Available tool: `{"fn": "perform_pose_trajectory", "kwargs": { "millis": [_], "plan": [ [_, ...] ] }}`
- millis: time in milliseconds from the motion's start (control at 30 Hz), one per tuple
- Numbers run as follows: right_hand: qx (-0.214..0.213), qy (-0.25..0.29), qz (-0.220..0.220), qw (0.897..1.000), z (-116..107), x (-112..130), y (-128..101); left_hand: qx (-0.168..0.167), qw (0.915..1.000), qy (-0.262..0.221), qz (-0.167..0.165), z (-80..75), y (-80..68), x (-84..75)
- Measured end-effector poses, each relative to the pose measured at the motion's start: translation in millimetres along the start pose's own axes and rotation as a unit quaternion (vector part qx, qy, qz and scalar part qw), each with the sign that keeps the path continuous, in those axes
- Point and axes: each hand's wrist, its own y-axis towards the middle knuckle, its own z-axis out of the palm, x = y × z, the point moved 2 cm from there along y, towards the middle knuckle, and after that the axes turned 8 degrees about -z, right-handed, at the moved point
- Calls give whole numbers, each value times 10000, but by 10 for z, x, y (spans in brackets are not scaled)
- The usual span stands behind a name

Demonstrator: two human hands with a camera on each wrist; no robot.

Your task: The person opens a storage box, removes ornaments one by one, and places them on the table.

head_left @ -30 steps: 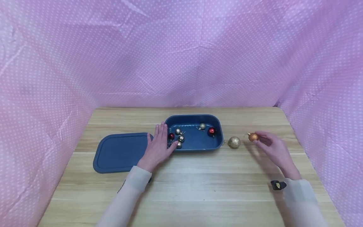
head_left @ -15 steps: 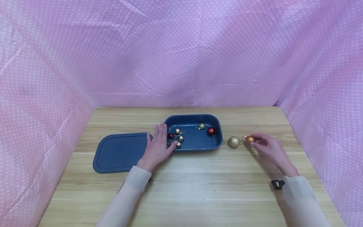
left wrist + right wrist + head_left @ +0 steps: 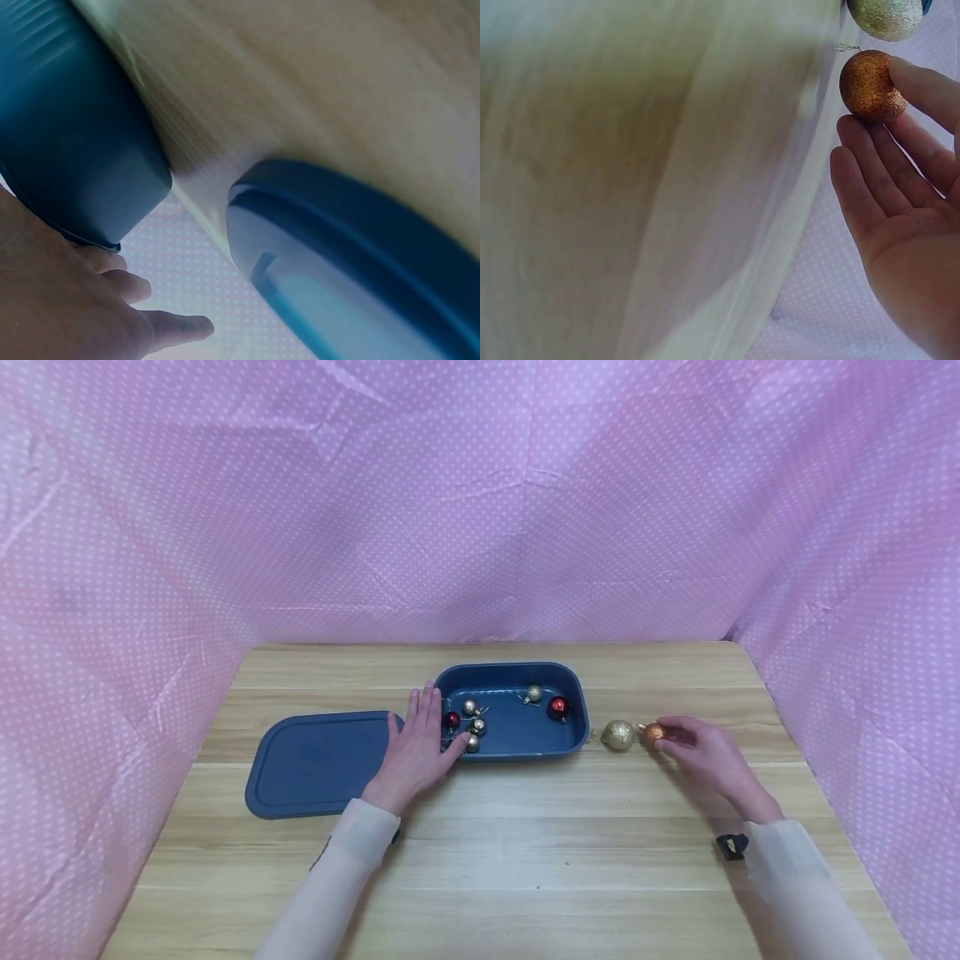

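Note:
Between thumb and fingertips my right hand (image 3: 702,752) pinches an orange glittery bauble (image 3: 652,734), close beside a larger gold glitter bauble (image 3: 618,735) on the table. The right wrist view shows the orange bauble (image 3: 872,87) at the thumb tip, its other fingers stretched out loosely. With fingers extended, my left hand (image 3: 415,749) rests against the left end of a dark blue box (image 3: 517,668), thumb over its near rim. Inside lie several small baubles: gold ones at the left, a dark red one (image 3: 451,720), a red one (image 3: 558,707) and a gold one (image 3: 534,693) at the right.
A flat blue lid (image 3: 322,764) lies left of the box, partly behind the left hand. The wooden table (image 3: 525,843) ends at the back against a pink dotted cloth (image 3: 480,527), which also hangs along both sides.
My right hand has moved left and slightly down with the orange bauble, bringing it next to the gold one. The left hand and the box have stayed nearly in place.

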Motion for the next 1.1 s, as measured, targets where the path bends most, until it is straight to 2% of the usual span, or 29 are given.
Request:
{"fn": "perform_pose_trajectory", "kwargs": {
  "millis": [233, 767, 1100],
  "plan": [
    [79, -192, 24, 9998, 17, -12, 10, 7, 10000, 19, 13, 1, 1, -1],
    [180, -273, 101, 9994, 47, -29, 27, 42, 10000, -20, 5, 0, -1, 4],
    [248, -152, 135, 9995, 20, -2, 15, 41, 10000, -71, -2, -1, -6, 1]
  ]
}}
